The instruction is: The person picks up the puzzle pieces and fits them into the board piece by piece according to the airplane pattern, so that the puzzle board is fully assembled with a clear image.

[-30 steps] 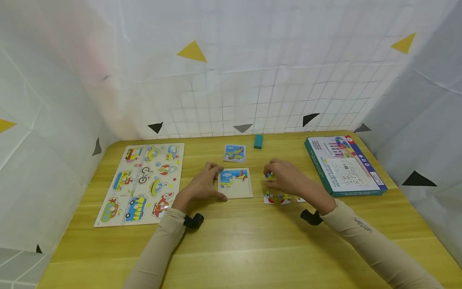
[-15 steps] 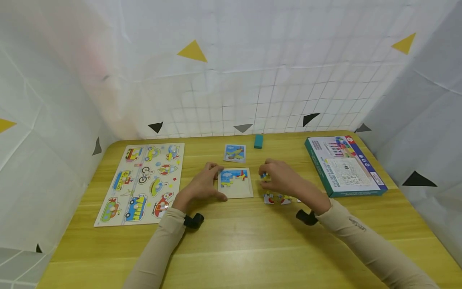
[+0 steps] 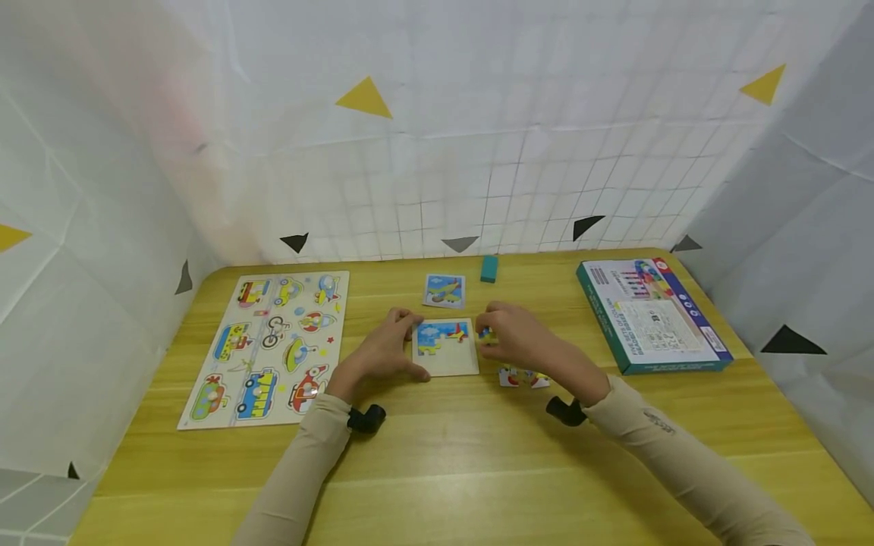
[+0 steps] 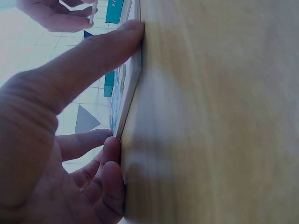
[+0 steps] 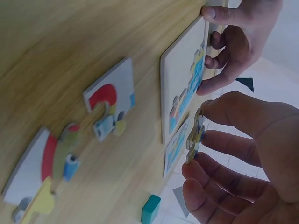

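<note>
In the head view my left hand (image 3: 382, 350) grips a shallow wooden puzzle tray (image 3: 454, 362) at its left side, thumb on the near edge and fingers by the far corner. Blue sky pieces and a red airplane tail fill the tray's upper and left parts; bare wood shows elsewhere. My right hand (image 3: 526, 334) pinches a blue and yellow jigsaw piece (image 5: 195, 135) between thumb and fingers, just off the tray's right edge. Below that hand lie two loose jigsaw pieces (image 5: 112, 95), white with red and yellow print, partly covered by the forearm's side in the head view.
Behind the tray lies a small airplane picture card (image 3: 444, 290), with a teal block (image 3: 488, 268) beyond it. A large vehicle peg board (image 3: 269, 356) occupies the left. On the right sits a flat teal-sided box (image 3: 655, 315). White sheeting (image 3: 451, 174) encloses the table's back and sides.
My right hand has moved left with its jigsaw piece, from above the loose pieces to the tray's right edge. The left hand and the tray have stayed in place.
</note>
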`<act>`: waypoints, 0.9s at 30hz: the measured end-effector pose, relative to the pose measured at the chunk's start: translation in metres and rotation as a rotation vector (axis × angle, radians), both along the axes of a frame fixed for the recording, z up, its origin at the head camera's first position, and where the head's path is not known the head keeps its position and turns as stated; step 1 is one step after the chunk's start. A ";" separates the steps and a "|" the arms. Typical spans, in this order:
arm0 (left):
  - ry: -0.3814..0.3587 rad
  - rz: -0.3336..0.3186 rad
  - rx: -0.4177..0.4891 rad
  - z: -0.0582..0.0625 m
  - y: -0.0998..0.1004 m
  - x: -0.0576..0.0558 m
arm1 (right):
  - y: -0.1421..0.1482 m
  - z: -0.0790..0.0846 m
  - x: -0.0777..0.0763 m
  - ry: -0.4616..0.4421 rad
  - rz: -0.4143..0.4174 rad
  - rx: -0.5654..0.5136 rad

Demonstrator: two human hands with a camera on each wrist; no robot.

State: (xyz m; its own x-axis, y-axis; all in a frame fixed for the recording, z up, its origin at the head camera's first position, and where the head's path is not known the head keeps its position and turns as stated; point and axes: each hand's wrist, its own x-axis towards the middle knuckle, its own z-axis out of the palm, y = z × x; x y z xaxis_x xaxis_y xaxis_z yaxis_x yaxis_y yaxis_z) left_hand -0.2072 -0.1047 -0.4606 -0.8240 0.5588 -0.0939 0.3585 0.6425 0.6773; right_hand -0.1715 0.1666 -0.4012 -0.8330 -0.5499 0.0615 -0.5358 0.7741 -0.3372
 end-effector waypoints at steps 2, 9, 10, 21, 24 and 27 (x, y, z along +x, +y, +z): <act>-0.003 0.003 -0.001 0.000 0.000 0.000 | -0.003 0.000 0.000 0.002 -0.002 -0.003; -0.008 0.015 -0.006 0.000 0.001 0.001 | -0.012 0.000 -0.002 -0.004 0.011 -0.003; -0.008 0.017 -0.004 0.001 0.001 0.002 | -0.013 0.000 -0.002 -0.003 0.015 -0.002; 0.003 0.017 0.003 0.003 0.002 0.002 | -0.021 -0.004 -0.005 -0.009 0.025 0.006; 0.001 0.015 0.002 0.003 0.001 0.002 | -0.023 -0.004 -0.005 -0.011 0.034 0.005; 0.000 0.011 -0.002 0.002 0.002 0.001 | -0.026 -0.004 -0.007 -0.002 0.046 0.014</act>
State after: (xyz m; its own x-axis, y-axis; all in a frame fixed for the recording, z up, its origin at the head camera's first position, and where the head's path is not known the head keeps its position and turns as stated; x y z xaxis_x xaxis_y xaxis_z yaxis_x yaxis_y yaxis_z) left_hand -0.2059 -0.1031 -0.4581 -0.8303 0.5492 -0.0947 0.3513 0.6477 0.6761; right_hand -0.1780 0.1403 -0.4056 -0.8069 -0.5885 0.0513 -0.5702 0.7533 -0.3277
